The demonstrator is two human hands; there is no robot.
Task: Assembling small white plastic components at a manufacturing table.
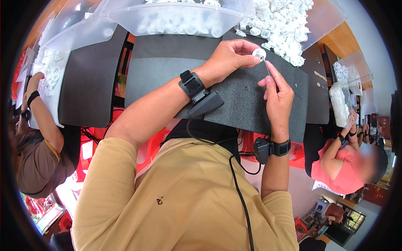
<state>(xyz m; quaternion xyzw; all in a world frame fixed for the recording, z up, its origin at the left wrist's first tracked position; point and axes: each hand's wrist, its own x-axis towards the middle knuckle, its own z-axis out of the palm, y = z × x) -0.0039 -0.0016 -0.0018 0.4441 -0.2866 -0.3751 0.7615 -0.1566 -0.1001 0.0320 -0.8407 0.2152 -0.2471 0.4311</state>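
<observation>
Pinched between the thumb and fingers of my left hand [228, 58] is a small round white plastic part [260, 54], held up over the dark mat. My right hand [278, 94] is closed on a thin, slender tool [267, 69], whose tip reaches up to the part's lower edge. Most of this tool is hidden by my fingers, so its exact kind does not show. Just beyond my hands lies a big loose pile of similar white plastic parts [278, 25]. Under my right hand spreads a dark grey foam mat [243, 100].
A translucent bin [176, 23] of white parts stands at the table's far side, with another clear bin [79, 31] to its left. Co-workers sit on both sides, one in brown [39, 154], one in pink [339, 169]. Cables [235, 175] hang from my wrist devices.
</observation>
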